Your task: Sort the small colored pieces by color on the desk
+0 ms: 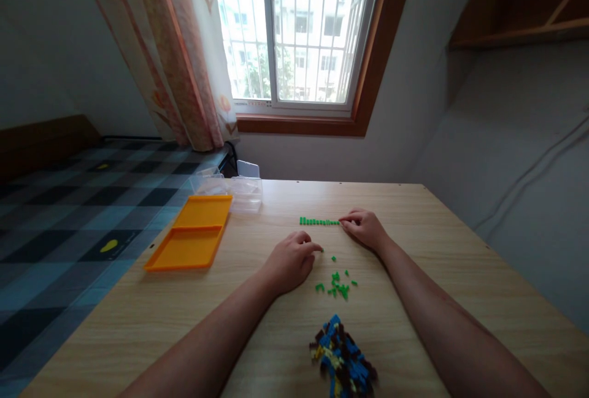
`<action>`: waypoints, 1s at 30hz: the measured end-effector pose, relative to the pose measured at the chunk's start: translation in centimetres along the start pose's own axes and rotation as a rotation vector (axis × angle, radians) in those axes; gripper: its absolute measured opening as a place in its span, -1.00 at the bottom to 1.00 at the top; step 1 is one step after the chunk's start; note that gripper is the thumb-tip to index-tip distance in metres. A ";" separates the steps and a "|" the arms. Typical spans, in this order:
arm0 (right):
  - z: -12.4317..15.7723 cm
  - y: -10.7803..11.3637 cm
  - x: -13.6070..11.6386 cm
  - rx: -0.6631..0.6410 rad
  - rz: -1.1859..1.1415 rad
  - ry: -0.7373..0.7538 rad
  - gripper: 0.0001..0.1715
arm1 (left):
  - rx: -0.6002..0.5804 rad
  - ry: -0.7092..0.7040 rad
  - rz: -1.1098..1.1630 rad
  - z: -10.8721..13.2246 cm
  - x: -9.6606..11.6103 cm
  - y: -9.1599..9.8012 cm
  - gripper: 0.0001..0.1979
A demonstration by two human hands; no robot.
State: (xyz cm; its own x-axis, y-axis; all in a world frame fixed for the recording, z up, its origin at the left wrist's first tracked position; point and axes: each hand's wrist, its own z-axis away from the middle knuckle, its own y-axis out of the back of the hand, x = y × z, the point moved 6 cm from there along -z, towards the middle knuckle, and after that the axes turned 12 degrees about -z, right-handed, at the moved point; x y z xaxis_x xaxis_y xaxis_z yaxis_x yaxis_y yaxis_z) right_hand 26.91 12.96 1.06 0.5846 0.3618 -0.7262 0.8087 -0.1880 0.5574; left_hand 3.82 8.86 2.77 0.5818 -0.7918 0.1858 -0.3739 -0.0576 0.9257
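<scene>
Touching the green brick row (pixel 317 222), the right hand (pixel 363 228) hides any pinch; the left hand (pixel 293 261) extends one finger; window-frame print (pixel 257 103) is illegible.

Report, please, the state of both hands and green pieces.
Right hand at right end of green row. Left hand near loose green pieces. Mixed-color pile at bottom of view, not between hands and row.

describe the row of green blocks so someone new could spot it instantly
On the pale wooden table by the window, find the right hand towards the far side. The row of green blocks runs left from it. Unlike the loose green pieces lower in the picture, it forms a straight line.
</scene>
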 end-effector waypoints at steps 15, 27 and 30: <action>1.6 -3.5 -4.0 -0.329 -0.195 0.025 -0.84 | -0.045 -0.033 -0.081 -0.1 0.4 0.0 -0.67; 1.8 -3.8 -5.0 -0.395 -0.136 0.089 -0.86 | -0.006 -0.007 -0.032 -0.1 0.0 -0.2 -0.71; 1.8 -2.7 -4.1 -0.375 -0.118 0.044 -0.85 | -0.001 -0.005 -0.016 -0.1 -0.1 -0.2 -0.72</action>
State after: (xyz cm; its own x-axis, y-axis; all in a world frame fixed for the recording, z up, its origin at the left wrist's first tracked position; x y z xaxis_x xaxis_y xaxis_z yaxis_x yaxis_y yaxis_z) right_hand 22.48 10.35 1.81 0.4788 0.4013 -0.7809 0.7858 0.2007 0.5850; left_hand 3.87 9.03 2.56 0.5843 -0.7936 0.1697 -0.3640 -0.0695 0.9288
